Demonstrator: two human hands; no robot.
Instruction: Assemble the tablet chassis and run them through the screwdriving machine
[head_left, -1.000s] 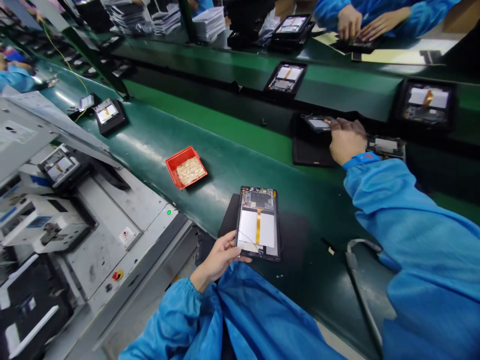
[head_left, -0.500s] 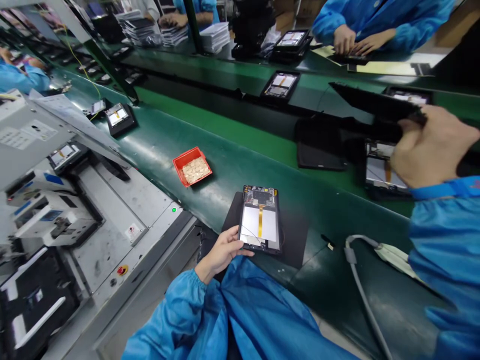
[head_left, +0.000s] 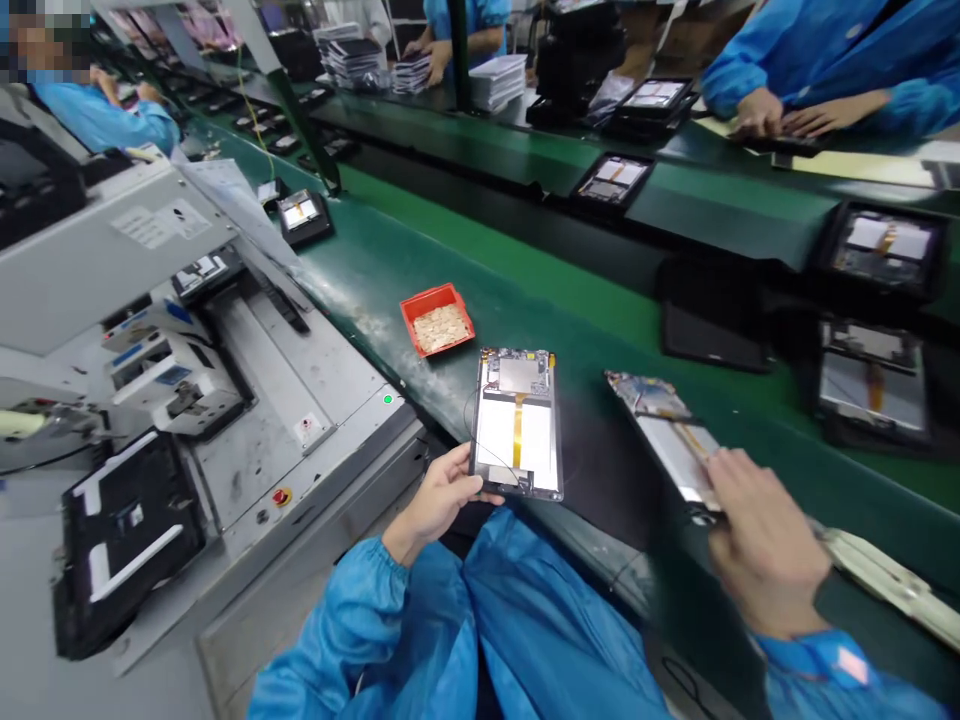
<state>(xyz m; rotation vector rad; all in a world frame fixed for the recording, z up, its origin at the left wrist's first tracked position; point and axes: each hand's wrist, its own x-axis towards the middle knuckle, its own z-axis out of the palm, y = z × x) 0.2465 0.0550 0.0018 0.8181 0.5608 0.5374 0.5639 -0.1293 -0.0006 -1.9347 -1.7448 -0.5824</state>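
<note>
My left hand (head_left: pixel 439 500) is closed on the lower left corner of an opened tablet (head_left: pixel 501 430), thumb on top. Its circuit board, white battery and orange ribbon cable face up, and a thin dark wire loops along its left side. To the right, my right hand (head_left: pixel 765 540) grips a second opened tablet (head_left: pixel 671 440) by its right-hand edge, tilted over the bench. A black mat (head_left: pixel 600 480) lies under and between the two tablets.
A red bin (head_left: pixel 437 320) of small tan pieces stands on the green bench. Several opened tablets lie along the belt, one tablet (head_left: pixel 874 385) at right. A grey machine (head_left: pixel 330 390) is at left, a pale cable handle (head_left: pixel 892 585) at right. Co-workers' hands (head_left: pixel 795 115) work across.
My right hand has come from the belt at far right toward me, bringing the second tablet and turning its inner side up. My left hand still holds the first tablet, now tipped up more.
</note>
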